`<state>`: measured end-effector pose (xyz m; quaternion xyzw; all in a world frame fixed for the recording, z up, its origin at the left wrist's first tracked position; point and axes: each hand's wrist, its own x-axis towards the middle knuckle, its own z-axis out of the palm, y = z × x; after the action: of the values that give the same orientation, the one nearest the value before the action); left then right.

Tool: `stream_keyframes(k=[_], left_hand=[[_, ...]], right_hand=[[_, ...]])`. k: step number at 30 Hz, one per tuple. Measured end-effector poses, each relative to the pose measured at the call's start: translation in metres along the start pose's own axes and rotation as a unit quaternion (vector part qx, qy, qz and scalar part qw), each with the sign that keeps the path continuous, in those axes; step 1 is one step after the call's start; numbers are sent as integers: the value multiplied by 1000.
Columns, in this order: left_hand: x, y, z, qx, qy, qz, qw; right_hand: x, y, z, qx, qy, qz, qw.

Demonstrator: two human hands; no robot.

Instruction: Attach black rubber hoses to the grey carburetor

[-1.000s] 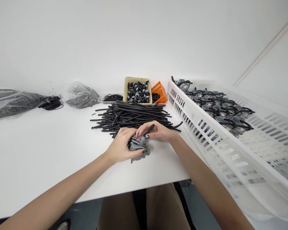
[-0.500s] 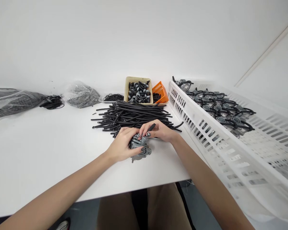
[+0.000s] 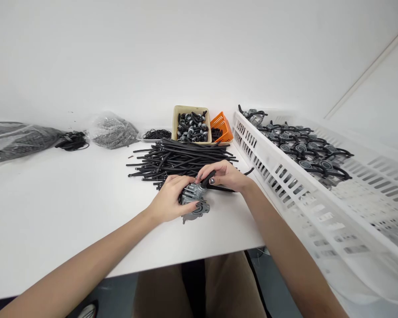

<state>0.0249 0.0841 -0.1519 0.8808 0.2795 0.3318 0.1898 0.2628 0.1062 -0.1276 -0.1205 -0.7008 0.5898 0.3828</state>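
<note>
gripping a grey part (image 3: 193,204) near the table edge (image 3: 185,258), left hand (image 3: 169,201); right hand (image 3: 223,176) pinches a hose (image 3: 207,179).

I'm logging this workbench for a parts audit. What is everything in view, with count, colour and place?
grey metal carburetor-like part: one, grey, near table edge, in the left hand
short black rubber hose: one, black, in the right hand, its end at the part
pile of black rubber hoses: many, black, table centre
beige tray of black-and-silver fittings: one, beige, behind the pile
small orange basket: one, orange, right of the tray
white slotted plastic crate: one, white, right side, holding many grey parts with hoses fitted
clear plastic bags of dark small parts: two, far left
white table: one
left hand: grips the part
right hand: pinches the hose
</note>
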Motion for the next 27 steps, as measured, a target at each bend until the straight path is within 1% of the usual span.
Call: stream_keyframes(k=[3, 7, 16, 19, 21, 25, 27], left_hand=[[-1, 1, -1, 2, 1, -1, 1000], [-1, 3, -1, -5, -4, 9, 1000], [0, 2, -1, -23, -16, 25, 999], [0, 1, 0, -33, -20, 18, 999], [-1, 1, 0, -37, -26, 12, 999], [-1, 2, 0, -33, -25, 3, 999], [0, 3, -1, -28, -18, 2, 999]], right_hand=[[2, 4, 1, -2, 16, -7, 1000], [3, 7, 4, 13, 14, -2, 1000], [4, 0, 14, 42, 0, 15, 999], [5, -1, 17, 55, -3, 17, 998], [5, -1, 16, 57, -14, 25, 998], [2, 3, 10, 29, -67, 58, 996], [0, 5, 8, 48, -85, 59, 994]])
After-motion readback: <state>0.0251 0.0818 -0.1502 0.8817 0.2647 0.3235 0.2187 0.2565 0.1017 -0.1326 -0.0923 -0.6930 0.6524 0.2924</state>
